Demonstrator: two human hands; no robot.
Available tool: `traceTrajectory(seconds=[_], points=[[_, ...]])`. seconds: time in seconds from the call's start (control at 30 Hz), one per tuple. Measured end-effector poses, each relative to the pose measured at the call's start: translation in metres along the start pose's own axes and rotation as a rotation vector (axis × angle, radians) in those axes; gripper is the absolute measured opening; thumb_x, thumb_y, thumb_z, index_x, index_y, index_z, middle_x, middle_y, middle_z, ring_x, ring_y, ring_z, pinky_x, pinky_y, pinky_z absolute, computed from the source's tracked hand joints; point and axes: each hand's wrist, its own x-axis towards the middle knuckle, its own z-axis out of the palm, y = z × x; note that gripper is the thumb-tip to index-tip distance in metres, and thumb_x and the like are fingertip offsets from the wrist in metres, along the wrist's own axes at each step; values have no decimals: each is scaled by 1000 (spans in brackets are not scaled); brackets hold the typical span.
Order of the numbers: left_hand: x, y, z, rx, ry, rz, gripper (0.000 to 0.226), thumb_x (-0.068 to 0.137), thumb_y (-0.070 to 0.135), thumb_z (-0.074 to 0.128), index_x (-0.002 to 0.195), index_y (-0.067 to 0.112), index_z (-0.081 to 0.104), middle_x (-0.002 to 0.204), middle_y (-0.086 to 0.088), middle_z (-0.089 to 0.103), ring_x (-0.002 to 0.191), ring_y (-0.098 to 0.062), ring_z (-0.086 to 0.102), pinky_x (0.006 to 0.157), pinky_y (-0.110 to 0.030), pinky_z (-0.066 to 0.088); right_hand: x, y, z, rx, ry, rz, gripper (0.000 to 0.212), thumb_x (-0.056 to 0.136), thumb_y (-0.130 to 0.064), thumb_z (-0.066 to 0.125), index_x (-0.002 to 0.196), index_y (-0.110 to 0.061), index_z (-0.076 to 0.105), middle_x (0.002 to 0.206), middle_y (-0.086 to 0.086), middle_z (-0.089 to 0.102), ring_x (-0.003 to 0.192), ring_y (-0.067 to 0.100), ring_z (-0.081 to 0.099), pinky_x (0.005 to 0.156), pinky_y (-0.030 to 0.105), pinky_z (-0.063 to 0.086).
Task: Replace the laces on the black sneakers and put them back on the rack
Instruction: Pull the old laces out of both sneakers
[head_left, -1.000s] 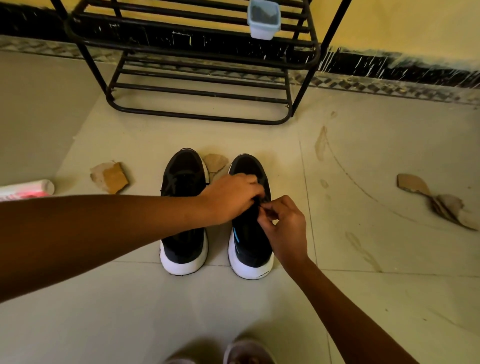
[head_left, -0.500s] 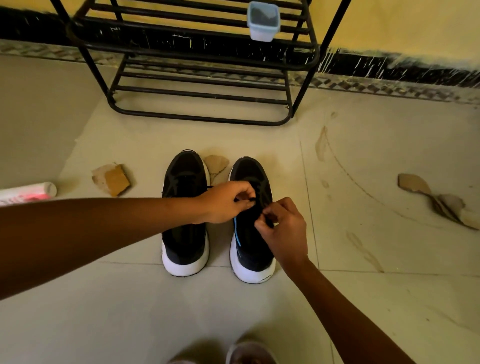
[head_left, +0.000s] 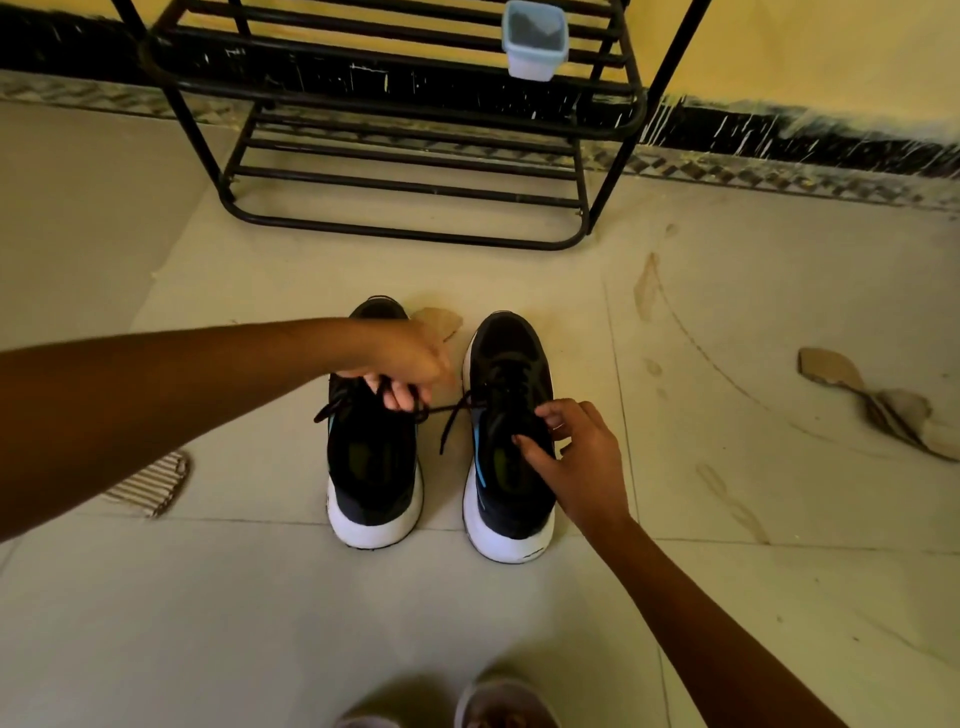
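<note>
While no brand reads, hands (head_left: 410, 364) (head_left: 582, 457) pull a sneaker's (head_left: 511, 441) lace (head_left: 452, 410)

From my remote seat all I get of the person is two bare forearms, no sleeves, no watch or bracelet. The left hand (head_left: 402, 364) and right hand (head_left: 582, 457) wear no gloves. Well below both hands, the rounded pale grey toe of a worn shoe (head_left: 501, 706) pokes in.
</note>
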Motion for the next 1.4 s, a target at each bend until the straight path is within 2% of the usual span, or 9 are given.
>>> traceTrajectory(seconds=[0.07, 0.17, 0.37, 0.67, 0.8, 0.97, 1.07, 1.2, 1.4], points=[[-2, 1, 10, 217, -33, 114, 26, 90, 31, 59, 108, 12, 62, 88, -2, 62, 75, -14, 57, 67, -25, 46, 2, -2, -1, 105, -28, 38, 35, 73, -31, 79, 104, -26, 62, 94, -12, 53, 79, 1, 55, 63, 4, 43], [-5, 8, 34, 407, 208, 347, 34, 80, 49, 65, 93, 18, 67, 93, 4, 65, 89, -13, 61, 79, -31, 48, 8, -5, -3, 269, -39, 81, 17, 83, -25, 70, 100, -28, 66, 95, -4, 58, 83, 9, 59, 68, 15, 51], [3, 14, 59, 763, 320, 285, 51, 85, 62, 49, 59, 19, 38, 62, 1, 48, 61, -15, 48, 68, -32, 41, 21, -9, -12, 25, -107, 14, 16, 85, -16, 67, 100, -14, 73, 91, -4, 60, 73, 0, 56, 65, 3, 42], [17, 2, 72, 348, 191, 221, 39, 88, 39, 57, 61, 15, 41, 56, -1, 44, 54, -16, 46, 52, -27, 37, 27, -18, -12, -42, -222, 40, 5, 93, -16, 52, 93, -14, 57, 89, -1, 56, 78, 12, 56, 72, 22, 49], [19, 2, 78, 190, 167, 183, 37, 90, 29, 56, 60, 13, 41, 55, -2, 46, 56, -17, 51, 55, -26, 40, 28, -18, -13, 98, -217, 106, 5, 93, -11, 51, 90, -14, 54, 75, -7, 55, 67, 4, 52, 58, 5, 41], [16, 3, 80, 76, 113, 159, 35, 92, 22, 55, 60, 14, 41, 59, -3, 58, 78, -29, 68, 73, -35, 53, 30, -17, -14, 319, -130, 198, 13, 88, -8, 61, 93, -17, 54, 72, -1, 63, 63, 5, 58, 60, 12, 44], [16, 3, 79, 18, 78, 128, 32, 92, 20, 53, 62, 14, 43, 60, -3, 64, 65, -21, 68, 63, -25, 49, 29, -19, -16, 234, -118, 159, 26, 82, -24, 72, 100, -22, 53, 73, -6, 63, 63, 0, 59, 58, 7, 44], [15, 4, 80, -3, 72, 104, 32, 93, 19, 52, 62, 12, 44, 59, -3, 63, 65, -19, 64, 71, -27, 51, 28, -19, -16, 103, -205, 144, 11, 82, -26, 72, 83, -19, 64, 78, -9, 59, 67, 1, 56, 58, 3, 41], [12, 6, 79, 8, 53, 83, 36, 94, 20, 49, 59, 10, 47, 81, -14, 73, 55, -10, 59, 73, -24, 53, 27, -17, -15, 589, -171, 387, 16, 94, -18, 55, 80, -11, 60, 80, 1, 68, 77, 15, 59, 74, 29, 48]])
